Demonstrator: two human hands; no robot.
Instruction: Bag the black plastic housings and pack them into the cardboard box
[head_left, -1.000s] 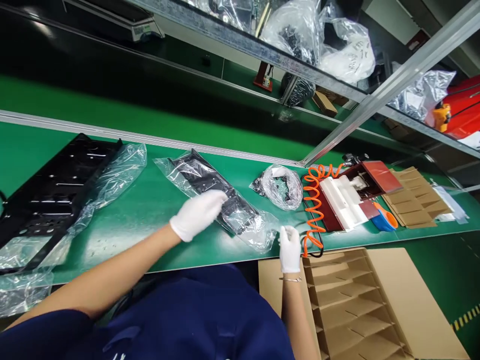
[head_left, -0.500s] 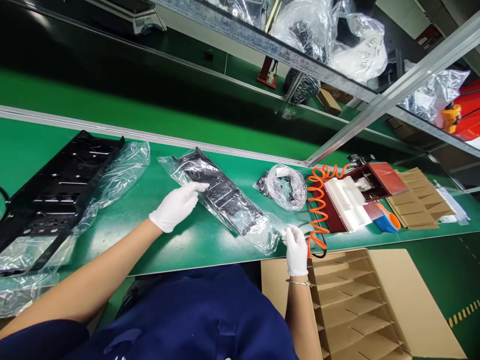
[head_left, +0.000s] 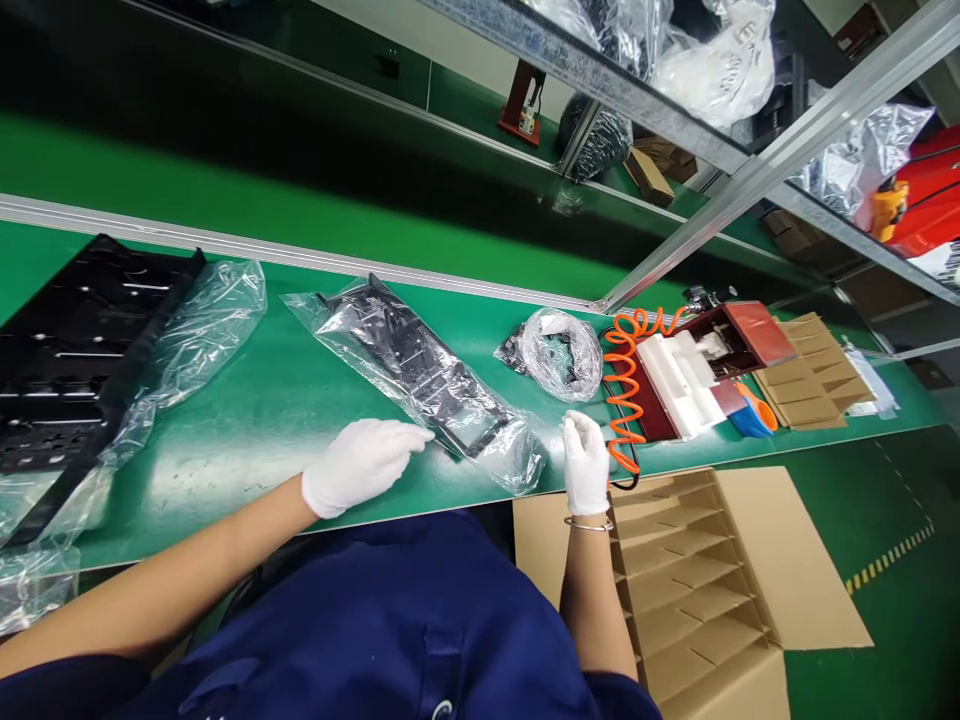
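Long green-topped workbench, whitish glare lower left; silver metal rail along back edge. Behind it, glossy green surface fading to black. Slanted silver metal post meets grey metal shelf beam, upper right. Green floor, right, with yellow-and-dark striped tape.

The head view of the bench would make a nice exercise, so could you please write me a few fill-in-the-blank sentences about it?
1. The left hand and the right hand wear gloves of the colour ____.
2. The black part just beyond the left hand is covered in clear ____.
3. The coiled hose on the bench is coloured ____.
4. The open cardboard box stands nearer to the ____ hand.

Missing words: white; plastic; orange; right.
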